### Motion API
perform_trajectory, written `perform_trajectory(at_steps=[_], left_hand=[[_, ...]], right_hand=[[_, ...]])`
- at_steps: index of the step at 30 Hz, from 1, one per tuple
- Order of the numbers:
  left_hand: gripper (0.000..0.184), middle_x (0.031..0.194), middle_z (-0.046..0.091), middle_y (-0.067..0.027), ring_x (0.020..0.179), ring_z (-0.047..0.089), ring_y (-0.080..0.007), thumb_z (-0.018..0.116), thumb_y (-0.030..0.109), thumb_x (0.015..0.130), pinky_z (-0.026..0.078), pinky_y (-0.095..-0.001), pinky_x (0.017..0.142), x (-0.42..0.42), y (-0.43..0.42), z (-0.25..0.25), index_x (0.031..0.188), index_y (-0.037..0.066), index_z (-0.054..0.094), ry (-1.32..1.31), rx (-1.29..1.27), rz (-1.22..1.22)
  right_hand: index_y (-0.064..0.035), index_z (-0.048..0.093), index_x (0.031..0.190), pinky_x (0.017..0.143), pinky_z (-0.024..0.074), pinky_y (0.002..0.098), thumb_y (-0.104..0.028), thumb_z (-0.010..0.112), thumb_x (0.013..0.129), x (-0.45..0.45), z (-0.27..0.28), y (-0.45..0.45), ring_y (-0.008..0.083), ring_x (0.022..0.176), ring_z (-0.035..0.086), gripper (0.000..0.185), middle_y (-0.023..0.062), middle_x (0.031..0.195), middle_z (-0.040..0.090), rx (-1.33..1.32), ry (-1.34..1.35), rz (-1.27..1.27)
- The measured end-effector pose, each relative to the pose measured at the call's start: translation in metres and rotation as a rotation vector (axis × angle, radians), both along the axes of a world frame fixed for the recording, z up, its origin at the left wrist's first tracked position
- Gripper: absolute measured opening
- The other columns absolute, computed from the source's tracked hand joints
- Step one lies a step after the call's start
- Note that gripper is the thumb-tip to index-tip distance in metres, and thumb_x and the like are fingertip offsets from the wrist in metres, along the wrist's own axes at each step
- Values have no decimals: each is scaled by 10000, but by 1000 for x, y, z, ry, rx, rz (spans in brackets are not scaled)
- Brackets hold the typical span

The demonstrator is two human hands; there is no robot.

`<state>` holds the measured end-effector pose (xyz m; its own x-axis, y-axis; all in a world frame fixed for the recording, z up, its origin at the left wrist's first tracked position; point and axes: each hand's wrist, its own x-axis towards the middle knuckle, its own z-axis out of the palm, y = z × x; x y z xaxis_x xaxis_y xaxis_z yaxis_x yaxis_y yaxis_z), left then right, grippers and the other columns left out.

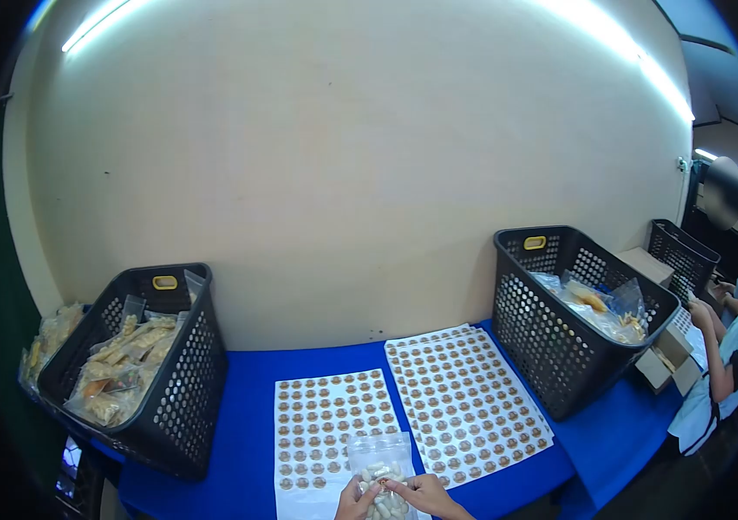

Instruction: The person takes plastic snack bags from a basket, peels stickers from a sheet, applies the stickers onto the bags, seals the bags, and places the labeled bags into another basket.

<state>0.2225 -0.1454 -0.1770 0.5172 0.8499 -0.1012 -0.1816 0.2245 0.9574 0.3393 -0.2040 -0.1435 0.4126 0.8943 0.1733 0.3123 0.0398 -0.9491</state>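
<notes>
A clear zip-lock bag (380, 444) of whitish, oblong pieces is at the bottom centre, upright in front of me. My left hand (355, 501) is closed on its left side, and my right hand (426, 496) grips it from the right. Both thumbs meet on the front of the bag, over a small brown round sticker (384, 482). Behind the bag lies a sheet of round brown stickers (332, 416), with bare white backing along its lower part. To its right is a stack of fuller sticker sheets (464, 407). The pieces' exact kind is unclear.
A black perforated basket (191, 381) with filled plastic bags (130, 360) stands on the left of the blue tablecloth (248, 407). Another basket (542, 338) holding bags is on the right. Beyond it are an open cardboard box (668, 360) and people (737, 347) at work.
</notes>
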Motion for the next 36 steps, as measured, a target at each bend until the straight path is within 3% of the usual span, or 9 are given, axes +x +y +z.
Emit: perform_trajectory(at_steps=[2,7,13,18,22,25,29,34,36], left_hand=[[655,933,498,-144,748,507,-147,522,307,752,420,-260,585,7,-4,2,1197,-43,192,-9,15,1],[526,879,514,-98,700,490,-105,504,255,773,401,-216,564,-7,7,14,1141,-65,306,76,214,-168],[615,1101,389,-247,994,419,-258,524,300,747,355,-306,812,-26,22,37,1130,-113,277,389,284,-321],[584,1056,437,-231,970,442,-241,498,300,762,363,-290,792,-50,39,32,1113,-123,298,358,276,-401],[293,630,457,-73,592,429,-144,504,281,758,367,-280,533,-55,42,13,775,-4,438,270,470,-300],[265,569,434,-49,515,403,-126,526,257,745,349,-274,469,-54,32,13,741,5,445,277,520,-464],[302,519,451,-49,459,398,-102,555,240,727,336,-277,423,-36,7,-46,619,11,390,220,533,-732],[334,592,493,-182,500,480,-249,555,316,706,379,-312,477,-33,-32,-10,719,-6,467,283,739,-848],[321,622,512,-174,536,499,-234,535,303,724,390,-307,504,-31,-42,-7,756,-11,479,287,774,-903]], right_hand=[[-43,371,427,334,200,277,-402,499,742,8,-4,-2,87,324,226,495,13,350,249,-3,-23,-26],[-42,374,427,343,207,279,-416,522,717,0,-5,1,86,334,248,496,23,357,260,95,-189,-183],[-12,399,442,351,230,287,-360,569,693,-22,10,-1,86,359,283,462,34,363,279,35,-23,-217],[5,513,586,406,285,261,-268,517,749,-53,-3,3,68,441,351,318,26,449,401,54,139,-126],[-27,561,872,613,416,271,-170,425,778,-76,8,-16,172,700,559,218,136,807,577,-128,162,-102],[-16,554,870,612,417,277,-165,422,775,-90,5,-38,178,699,559,220,142,800,574,-261,61,-284],[-1,559,784,496,407,292,-168,461,754,-109,4,-79,217,560,555,196,173,664,547,-81,36,-508],[29,523,647,389,330,317,-182,486,749,-120,-5,-121,193,384,451,237,182,507,454,-94,-86,-732],[30,520,643,389,330,316,-188,486,751,-123,-5,-134,178,387,451,246,177,497,448,-87,-75,-752]])
